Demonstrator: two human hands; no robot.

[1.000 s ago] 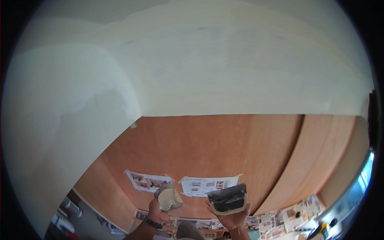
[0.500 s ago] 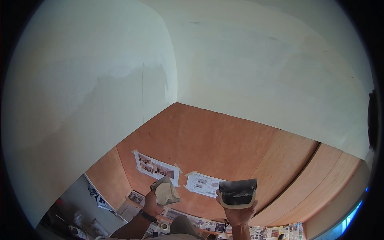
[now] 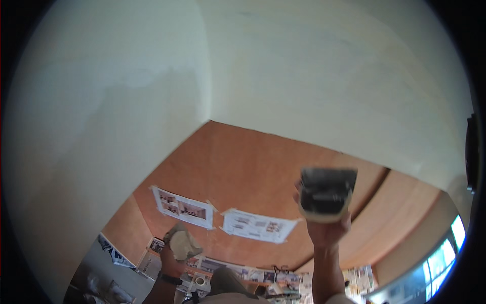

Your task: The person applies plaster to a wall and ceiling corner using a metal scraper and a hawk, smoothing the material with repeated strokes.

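My right hand [image 3: 326,233] is raised and wrapped round a wide putty knife [image 3: 328,185]. Its dark blade points up and carries pale smears. In the picture it overlaps the brown plywood; whether it touches any surface I cannot tell. Lower down, my left hand [image 3: 171,263] grips a flat, thin-edged plate [image 3: 174,229]. A thick heap of off-white putty [image 3: 183,246] lies on that plate. Part of the left fingers is hidden behind it.
Pale coated surfaces [image 3: 304,76] meet in a corner over brown plywood [image 3: 243,167]. Two printed sheets, a photo sheet [image 3: 185,209] and a drawing sheet [image 3: 259,226], are taped to the plywood. Newspaper [image 3: 359,281] lies below, with a tape roll [image 3: 199,281]. A bright window [image 3: 440,263] stands at right.
My right hand has risen and moved right with the putty knife. The left hand, with its plate of putty, sits lower and further left in the picture. The whole view has shifted.
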